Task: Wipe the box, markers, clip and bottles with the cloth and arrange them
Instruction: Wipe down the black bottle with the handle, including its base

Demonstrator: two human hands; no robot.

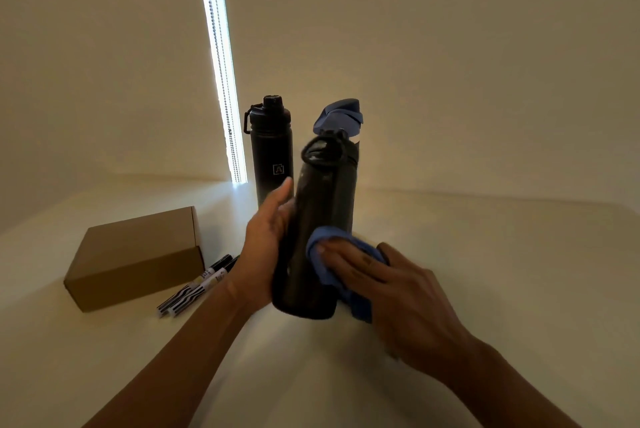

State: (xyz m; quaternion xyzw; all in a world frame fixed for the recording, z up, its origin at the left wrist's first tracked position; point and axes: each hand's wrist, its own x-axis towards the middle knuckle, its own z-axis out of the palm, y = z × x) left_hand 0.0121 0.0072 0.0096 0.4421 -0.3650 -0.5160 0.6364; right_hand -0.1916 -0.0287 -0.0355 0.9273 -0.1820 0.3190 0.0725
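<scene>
Left hand (266, 237): fingers curled round the left side of the tall black metal bottle with a loop-handled lid (318, 213), thumb lying up along its wall. The bottle is tilted, lid away from the camera and base towards it. Whether the base touches the pale counter (485, 254) cannot be told.

Right hand (391, 289): fingers stretched out flat over the blue cloth (360, 308), pressing it against the lower right wall of that bottle. The hand is motion-blurred.

A second black bottle with a white square logo (272, 157) stands upright at the back of the counter, just left of and behind the held one. Its carry loop is on the left of the cap.

A blue folded object (341, 116) shows behind the held bottle's lid; what it is cannot be told.

A closed brown cardboard box (138, 254) lies at the left of the counter. Two black-capped markers with striped barrels (197, 285) lie side by side just beside its right end.

Behind, a bright window slit with a bead chain (221, 64) cuts the plain wall.
</scene>
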